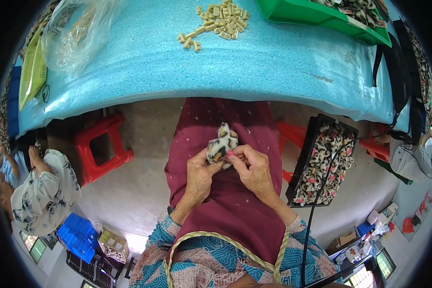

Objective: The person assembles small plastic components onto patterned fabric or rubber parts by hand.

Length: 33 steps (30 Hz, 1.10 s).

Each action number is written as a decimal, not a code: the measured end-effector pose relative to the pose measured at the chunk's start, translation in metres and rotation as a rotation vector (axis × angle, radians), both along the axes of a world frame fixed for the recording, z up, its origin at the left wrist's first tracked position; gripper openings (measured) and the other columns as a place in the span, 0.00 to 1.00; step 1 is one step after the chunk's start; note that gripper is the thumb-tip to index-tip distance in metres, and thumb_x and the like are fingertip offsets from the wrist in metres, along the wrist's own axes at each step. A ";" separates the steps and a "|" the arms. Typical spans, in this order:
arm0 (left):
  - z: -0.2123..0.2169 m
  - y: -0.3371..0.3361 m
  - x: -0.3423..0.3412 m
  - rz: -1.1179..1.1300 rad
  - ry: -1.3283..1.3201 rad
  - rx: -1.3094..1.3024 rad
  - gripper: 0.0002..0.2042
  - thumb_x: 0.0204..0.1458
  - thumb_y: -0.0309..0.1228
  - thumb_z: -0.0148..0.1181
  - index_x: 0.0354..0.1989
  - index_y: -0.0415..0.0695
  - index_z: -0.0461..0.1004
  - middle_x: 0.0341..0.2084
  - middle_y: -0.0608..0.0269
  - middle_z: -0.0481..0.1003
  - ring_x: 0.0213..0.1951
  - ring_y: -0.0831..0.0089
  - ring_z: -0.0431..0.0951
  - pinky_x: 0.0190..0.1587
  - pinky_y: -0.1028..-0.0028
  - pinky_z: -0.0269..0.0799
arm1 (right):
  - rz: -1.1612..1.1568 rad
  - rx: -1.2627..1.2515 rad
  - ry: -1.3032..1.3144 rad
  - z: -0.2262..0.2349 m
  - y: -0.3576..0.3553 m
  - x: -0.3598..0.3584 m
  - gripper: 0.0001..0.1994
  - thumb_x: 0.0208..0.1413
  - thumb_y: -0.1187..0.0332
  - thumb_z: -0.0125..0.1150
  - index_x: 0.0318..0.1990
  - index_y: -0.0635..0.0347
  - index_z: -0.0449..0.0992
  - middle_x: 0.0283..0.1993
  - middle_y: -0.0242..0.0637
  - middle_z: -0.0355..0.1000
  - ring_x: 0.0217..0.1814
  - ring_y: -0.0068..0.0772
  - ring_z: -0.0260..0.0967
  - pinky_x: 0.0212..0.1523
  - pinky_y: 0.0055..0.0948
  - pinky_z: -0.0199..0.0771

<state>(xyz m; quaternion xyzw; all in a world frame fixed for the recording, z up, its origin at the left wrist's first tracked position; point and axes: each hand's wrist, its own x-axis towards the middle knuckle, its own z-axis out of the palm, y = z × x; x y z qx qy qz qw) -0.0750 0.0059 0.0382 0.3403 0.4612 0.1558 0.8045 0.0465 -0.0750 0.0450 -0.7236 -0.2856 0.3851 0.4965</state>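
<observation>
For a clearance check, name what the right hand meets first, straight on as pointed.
The right hand would likely first meet the spotted furry piece at its grip; exact depth is unclear.

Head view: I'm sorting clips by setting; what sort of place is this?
Likely a handwork workshop: a black crate of furry pieces, a heap of tan parts and a blue-covered table.
</observation>
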 end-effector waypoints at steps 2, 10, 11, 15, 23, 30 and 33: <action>0.001 0.002 -0.001 -0.006 -0.135 -0.240 0.12 0.47 0.19 0.57 0.42 0.37 0.74 0.38 0.64 0.74 0.39 0.78 0.73 0.44 0.77 0.69 | 0.041 -0.027 -0.091 -0.002 -0.002 -0.001 0.05 0.49 0.77 0.60 0.32 0.66 0.71 0.26 0.38 0.72 0.26 0.26 0.71 0.26 0.23 0.71; -0.010 -0.007 0.001 0.230 0.150 -0.278 0.09 0.54 0.34 0.56 0.27 0.43 0.73 0.21 0.71 0.71 0.23 0.82 0.69 0.25 0.80 0.65 | 0.392 0.132 -0.231 -0.007 -0.005 -0.022 0.06 0.45 0.77 0.60 0.30 0.63 0.69 0.25 0.42 0.70 0.23 0.42 0.71 0.23 0.33 0.69; -0.013 -0.010 0.001 0.250 0.138 -0.225 0.11 0.55 0.36 0.55 0.24 0.44 0.72 0.18 0.72 0.70 0.21 0.83 0.67 0.22 0.81 0.63 | 0.390 0.116 -0.216 -0.009 -0.008 -0.023 0.06 0.47 0.78 0.60 0.30 0.64 0.68 0.23 0.41 0.70 0.21 0.38 0.70 0.22 0.32 0.68; -0.012 -0.010 0.003 0.329 0.177 -0.339 0.14 0.54 0.41 0.56 0.23 0.43 0.73 0.18 0.72 0.71 0.18 0.85 0.65 0.18 0.83 0.58 | 0.228 -0.085 0.170 -0.017 -0.012 -0.020 0.04 0.51 0.78 0.56 0.31 0.64 0.67 0.20 0.36 0.67 0.19 0.28 0.65 0.21 0.27 0.66; -0.008 -0.014 0.002 0.189 0.218 -0.146 0.11 0.52 0.36 0.59 0.25 0.40 0.74 0.18 0.69 0.72 0.17 0.84 0.68 0.16 0.82 0.61 | 0.433 -0.109 -0.350 -0.009 -0.007 -0.013 0.06 0.49 0.72 0.59 0.29 0.63 0.69 0.23 0.43 0.70 0.24 0.43 0.71 0.24 0.36 0.69; -0.014 -0.009 -0.010 -0.185 0.276 0.320 0.09 0.47 0.30 0.62 0.24 0.38 0.73 0.13 0.66 0.71 0.16 0.82 0.71 0.16 0.78 0.66 | 0.529 0.120 -0.410 -0.004 -0.009 -0.008 0.05 0.43 0.75 0.61 0.25 0.61 0.70 0.21 0.41 0.69 0.22 0.41 0.70 0.21 0.35 0.67; -0.022 -0.014 -0.011 -0.340 0.429 0.616 0.09 0.47 0.30 0.62 0.23 0.37 0.72 0.11 0.65 0.71 0.15 0.83 0.70 0.16 0.77 0.65 | 0.582 0.086 -0.381 -0.006 -0.020 -0.016 0.05 0.43 0.74 0.62 0.25 0.60 0.70 0.21 0.41 0.69 0.20 0.41 0.69 0.20 0.34 0.67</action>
